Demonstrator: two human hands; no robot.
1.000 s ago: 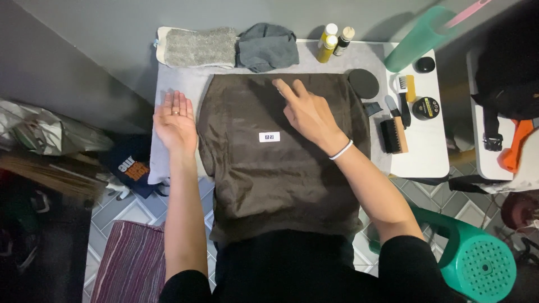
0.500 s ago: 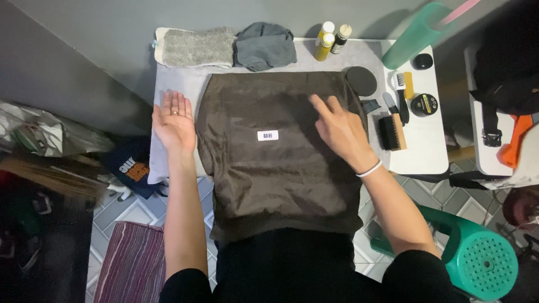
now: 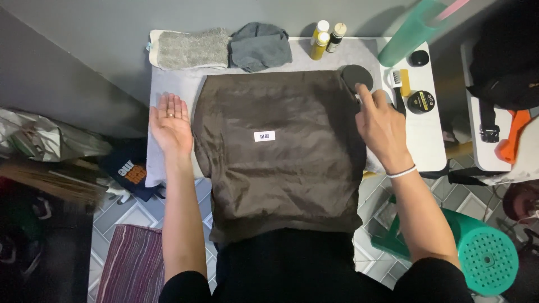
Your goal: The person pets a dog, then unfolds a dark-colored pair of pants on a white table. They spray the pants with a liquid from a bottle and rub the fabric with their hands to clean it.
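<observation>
The left hand (image 3: 171, 124) is lying flat with its fingers spread, just beside the left edge of the brown garment (image 3: 281, 151). The garment is spreading across the grey table (image 3: 174, 84), hanging over the near edge. The right hand (image 3: 382, 126) is resting at its right edge, fingers loose, one pointing toward a dark round disc (image 3: 357, 76). Smoothing seems in hand; flattening more would need gentle, even strokes.

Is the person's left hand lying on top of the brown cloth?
No, the left hand rests flat on the grey table cover just beside the brown cloth, off its left edge.
</observation>
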